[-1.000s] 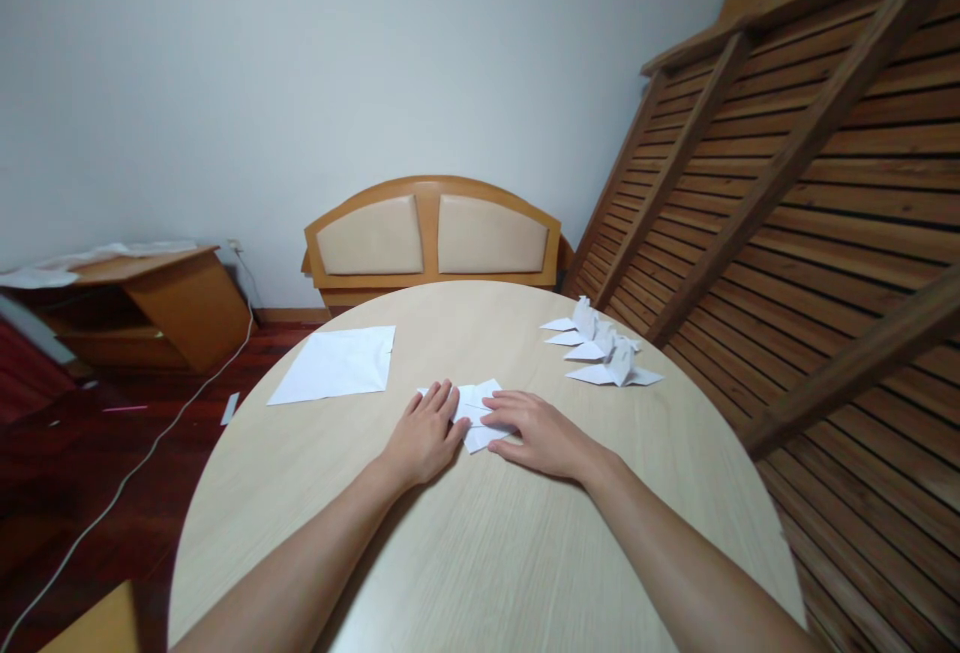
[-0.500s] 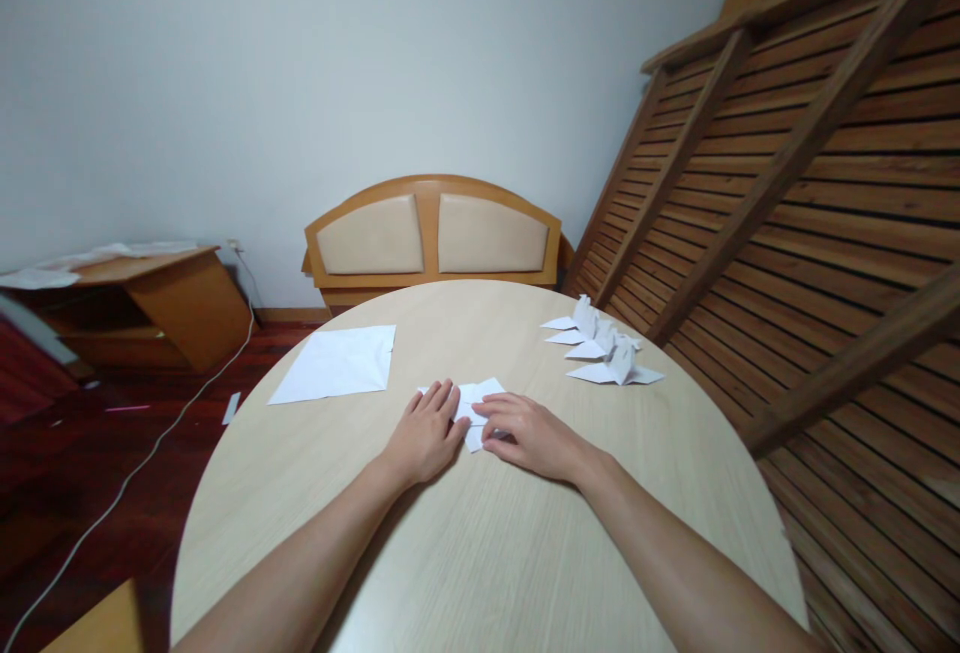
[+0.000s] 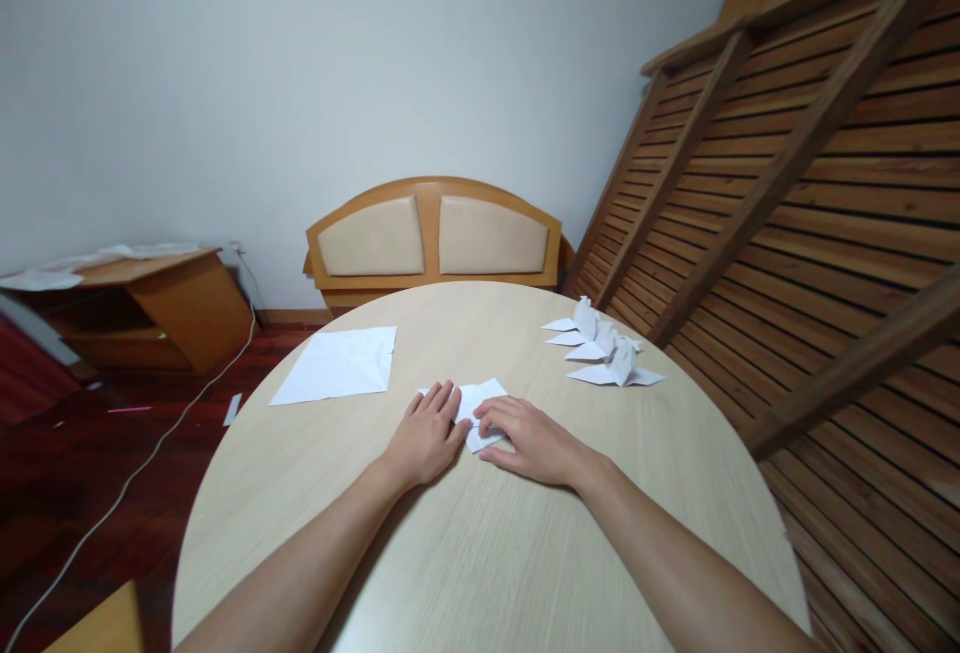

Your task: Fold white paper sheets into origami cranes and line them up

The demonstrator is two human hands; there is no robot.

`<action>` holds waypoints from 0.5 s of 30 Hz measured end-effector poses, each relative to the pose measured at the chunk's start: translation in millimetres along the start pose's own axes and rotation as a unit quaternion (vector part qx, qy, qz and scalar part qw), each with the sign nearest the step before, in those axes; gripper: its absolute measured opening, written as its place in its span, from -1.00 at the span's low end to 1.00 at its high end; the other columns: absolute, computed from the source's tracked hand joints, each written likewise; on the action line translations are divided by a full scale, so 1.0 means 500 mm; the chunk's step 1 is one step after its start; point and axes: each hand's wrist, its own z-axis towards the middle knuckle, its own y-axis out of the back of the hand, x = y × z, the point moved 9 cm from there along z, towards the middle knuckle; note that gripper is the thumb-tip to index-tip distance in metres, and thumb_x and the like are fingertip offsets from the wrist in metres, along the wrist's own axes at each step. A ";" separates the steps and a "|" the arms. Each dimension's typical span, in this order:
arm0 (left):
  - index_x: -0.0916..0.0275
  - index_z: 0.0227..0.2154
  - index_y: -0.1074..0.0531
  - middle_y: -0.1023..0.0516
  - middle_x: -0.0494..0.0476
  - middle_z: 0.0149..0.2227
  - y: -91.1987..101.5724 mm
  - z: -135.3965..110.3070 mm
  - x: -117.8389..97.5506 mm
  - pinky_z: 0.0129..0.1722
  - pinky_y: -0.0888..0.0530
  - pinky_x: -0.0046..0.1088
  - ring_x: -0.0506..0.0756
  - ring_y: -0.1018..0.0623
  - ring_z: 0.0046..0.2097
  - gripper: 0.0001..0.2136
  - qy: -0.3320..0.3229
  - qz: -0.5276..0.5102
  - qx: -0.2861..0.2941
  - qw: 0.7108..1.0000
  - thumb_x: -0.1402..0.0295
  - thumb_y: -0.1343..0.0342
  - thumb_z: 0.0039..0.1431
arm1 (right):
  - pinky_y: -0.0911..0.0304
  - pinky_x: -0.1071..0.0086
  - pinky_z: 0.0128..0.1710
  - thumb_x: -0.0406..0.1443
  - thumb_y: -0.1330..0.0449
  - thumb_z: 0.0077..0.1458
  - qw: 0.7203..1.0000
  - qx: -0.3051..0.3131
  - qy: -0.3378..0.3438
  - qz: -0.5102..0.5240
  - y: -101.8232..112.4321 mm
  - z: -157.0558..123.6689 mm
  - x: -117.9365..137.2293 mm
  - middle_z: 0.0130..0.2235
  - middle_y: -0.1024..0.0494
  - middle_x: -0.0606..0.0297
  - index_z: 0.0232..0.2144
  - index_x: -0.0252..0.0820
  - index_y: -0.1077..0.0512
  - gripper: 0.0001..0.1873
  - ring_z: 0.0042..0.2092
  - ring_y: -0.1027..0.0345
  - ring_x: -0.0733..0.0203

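Note:
A small folded sheet of white paper (image 3: 480, 391) lies flat near the middle of the round table (image 3: 480, 563). My left hand (image 3: 426, 433) rests on its left side, palm down with the fingers stretched out. Over the right side of the paper is my right hand (image 3: 529, 441), its fingers bent and the thumb apart from them at the near edge. Parts of the paper under both hands are hidden.
Several white folded-paper birds (image 3: 621, 365) stand in a row at the table's right. A larger white paper sheet (image 3: 337, 363) lies at the left. Behind are a headboard (image 3: 431, 233) and, leaning at right, a slatted wooden frame (image 3: 787, 203).
The fingers of my right hand have curled and drawn back slightly over the paper, the thumb shifting a little toward me. My left hand stays in place.

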 end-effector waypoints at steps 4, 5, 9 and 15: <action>0.31 0.30 -0.16 -0.11 0.34 0.37 0.001 0.000 -0.002 0.31 -0.11 -0.01 0.29 -0.10 0.39 -0.46 0.002 0.002 0.003 1.000 0.11 0.19 0.40 | -0.20 0.21 0.12 -0.32 -0.20 0.22 1.000 -0.003 0.015 -0.009 -0.007 0.003 0.005 -0.04 -0.55 0.21 -0.28 -0.13 -0.45 -0.97 0.08 -0.36 0.11; 0.32 0.30 -0.15 -0.11 0.34 0.37 0.001 -0.001 -0.002 0.31 -0.11 -0.01 0.29 -0.10 0.39 -0.46 0.002 0.002 0.004 1.000 0.11 0.19 0.40 | -0.20 0.21 0.12 -0.31 -0.21 0.22 1.000 -0.002 0.017 -0.009 -0.008 0.004 0.006 -0.05 -0.55 0.22 -0.29 -0.13 -0.46 -0.98 0.08 -0.36 0.11; 0.29 0.30 -0.15 -0.10 0.33 0.38 0.001 -0.001 -0.001 0.31 -0.11 -0.01 0.29 -0.09 0.39 -0.47 0.004 -0.001 0.007 1.000 0.11 0.20 0.40 | -0.21 0.19 0.12 -0.26 -0.32 0.11 1.000 -0.012 0.010 -0.010 -0.009 0.005 0.005 -0.05 -0.55 0.21 -0.26 -0.13 -0.44 -0.84 0.07 -0.37 0.09; 0.29 0.30 -0.15 -0.10 0.33 0.37 0.000 -0.001 -0.001 0.31 -0.11 -0.01 0.29 -0.09 0.39 -0.47 0.004 0.000 0.007 1.000 0.10 0.21 0.40 | -0.21 0.19 0.11 -0.30 -0.21 0.22 1.000 -0.006 0.019 -0.023 -0.016 0.009 0.012 -0.07 -0.56 0.21 -0.27 -0.13 -0.44 -0.97 0.05 -0.39 0.11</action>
